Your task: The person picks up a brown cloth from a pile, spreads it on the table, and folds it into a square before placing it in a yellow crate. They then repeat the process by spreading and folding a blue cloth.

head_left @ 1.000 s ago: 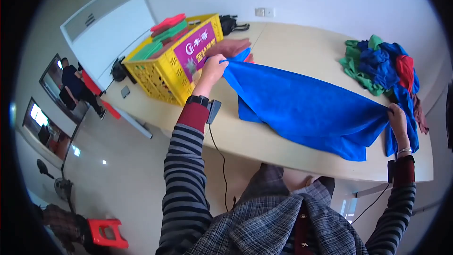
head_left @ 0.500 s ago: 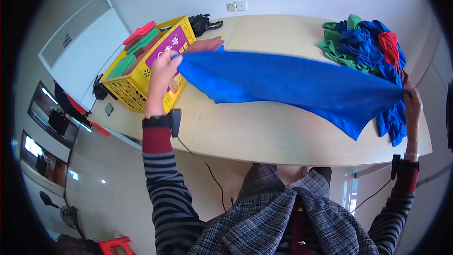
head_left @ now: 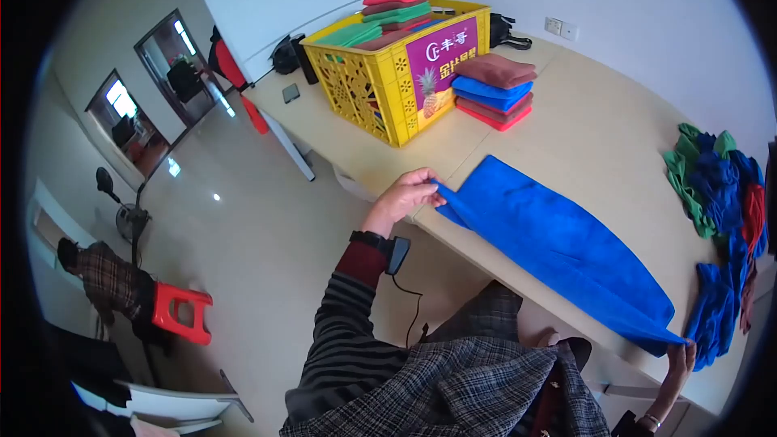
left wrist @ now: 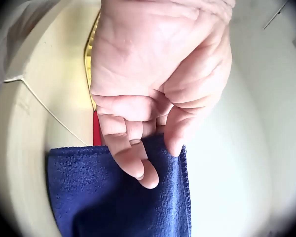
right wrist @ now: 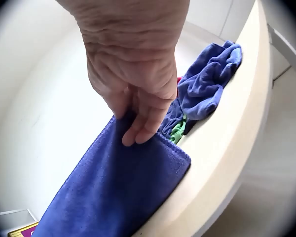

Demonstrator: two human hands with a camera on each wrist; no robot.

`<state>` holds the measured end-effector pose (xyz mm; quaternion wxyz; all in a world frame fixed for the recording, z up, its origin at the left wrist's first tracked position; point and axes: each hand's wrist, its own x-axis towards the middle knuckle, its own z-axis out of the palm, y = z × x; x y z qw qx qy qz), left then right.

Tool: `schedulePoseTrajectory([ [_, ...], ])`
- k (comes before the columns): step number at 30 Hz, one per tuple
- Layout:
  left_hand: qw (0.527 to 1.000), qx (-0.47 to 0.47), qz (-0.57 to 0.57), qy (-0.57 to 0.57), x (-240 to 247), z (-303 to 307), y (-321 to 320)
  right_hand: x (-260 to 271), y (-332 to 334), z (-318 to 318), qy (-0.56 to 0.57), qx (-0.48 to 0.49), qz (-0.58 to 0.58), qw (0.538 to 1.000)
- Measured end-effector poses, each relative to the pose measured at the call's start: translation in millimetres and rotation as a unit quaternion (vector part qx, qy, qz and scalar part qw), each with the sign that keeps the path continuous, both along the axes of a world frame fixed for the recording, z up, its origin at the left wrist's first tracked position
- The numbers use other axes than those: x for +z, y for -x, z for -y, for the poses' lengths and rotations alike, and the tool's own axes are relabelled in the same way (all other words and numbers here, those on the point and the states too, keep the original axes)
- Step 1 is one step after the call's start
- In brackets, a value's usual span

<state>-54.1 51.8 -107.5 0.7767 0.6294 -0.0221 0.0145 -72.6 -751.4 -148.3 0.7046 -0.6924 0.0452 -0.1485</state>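
A blue towel (head_left: pixel 558 243) lies stretched along the front of the table, its near long edge close to the table's rim. My left hand (head_left: pixel 409 194) pinches its left end at the corner; in the left wrist view the thumb and fingers (left wrist: pixel 148 178) grip the stitched edge. At the opposite end, my right hand (head_left: pixel 680 360) pinches the other near corner. The right wrist view shows that thumb and the fingers (right wrist: pixel 147 131) closed on the cloth near its hem. Between the hands the towel sags slightly, with shallow wrinkles.
A yellow crate (head_left: pixel 388 105) of folded towels stands at the back left, beside a stack of folded towels (head_left: pixel 495 93). Crumpled blue, green and red towels (head_left: pixel 716 182) lie in a heap at the right. A person (head_left: pixel 113 279) and a red stool (head_left: pixel 184 313) are off to the left.
The blue towel, held up in the air between both hands before, has come down onto the table along its front edge. Both hands have lowered with it, and the head view has turned.
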Motion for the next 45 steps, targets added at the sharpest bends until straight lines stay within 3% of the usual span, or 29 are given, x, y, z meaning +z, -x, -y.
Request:
schedulePoseTrajectory([
  [6, 0.998, -0.005, 0.044, -0.047, 65.7, 25.4, -87.4, 52.9, -115.6, 38.5, 0.057, 0.071, 0.012, 0.996],
  [8, 0.993, -0.005, 0.118, -0.022, 111.4, 45.6, -108.3, 89.0, -149.6, 43.7, 0.062, 0.038, 0.088, 0.993],
  [11, 0.978, -0.004, 0.207, 0.009, 173.2, 59.4, -119.6, 158.5, -165.7, 69.3, 0.121, 0.028, 0.153, 0.98],
  [14, 0.962, -0.008, 0.269, 0.043, 196.6, 48.4, -117.7, 184.2, -146.5, 84.0, 0.151, 0.003, 0.16, 0.975],
  [16, 0.953, -0.015, 0.295, 0.061, 196.5, 42.2, -109.4, 185.7, -120.9, 84.2, 0.15, -0.022, 0.114, 0.982],
  [20, 0.958, -0.002, 0.274, 0.084, 149.5, 22.7, -68.7, 148.0, -62.0, 14.5, 0.104, -0.006, 0.141, 0.984],
  [22, 0.975, 0.044, 0.207, 0.07, 101.1, 16.5, -47.5, 87.6, -50.0, 37.7, 0.099, 0.011, 0.087, 0.991],
  [24, 0.99, 0.073, 0.116, 0.045, 40.1, 12.1, -24.5, 51.1, -12.6, 14.0, 0.125, 0.08, 0.032, 0.988],
  [25, 0.994, 0.084, 0.068, 0.024, 12.9, 7.7, -15.2, 34.0, 4.6, -6.4, 0.081, 0.047, 0.006, 0.996],
  [29, 0.999, 0.037, 0.021, 0.029, -63.3, -28.8, 2.3, 18.4, 30.8, -55.5, 0.119, 0.059, -0.102, 0.986],
  [32, 0.998, 0.006, -0.007, 0.057, -67.1, -39.6, -1.2, 22.3, 29.3, -62.4, 0.076, 0.078, -0.11, 0.988],
  [36, 0.999, -0.031, 0.015, 0.015, -38.4, -31.3, -12.3, 40.4, 8.4, -64.4, 0.105, 0.071, -0.103, 0.987],
  [38, 0.996, -0.064, 0.054, -0.043, -2.5, 7.7, -30.3, 67.9, -16.1, -89.1, 0.224, 0.134, -0.054, 0.964],
  [43, 0.943, -0.191, 0.153, -0.225, 83.6, 143.3, -58.7, 122.0, -49.2, -220.6, 0.284, 0.246, 0.152, 0.914],
  [45, 0.913, -0.269, 0.201, -0.23, 104.0, 195.5, -65.5, 136.8, -54.9, -268.4, 0.301, 0.275, 0.209, 0.889],
])
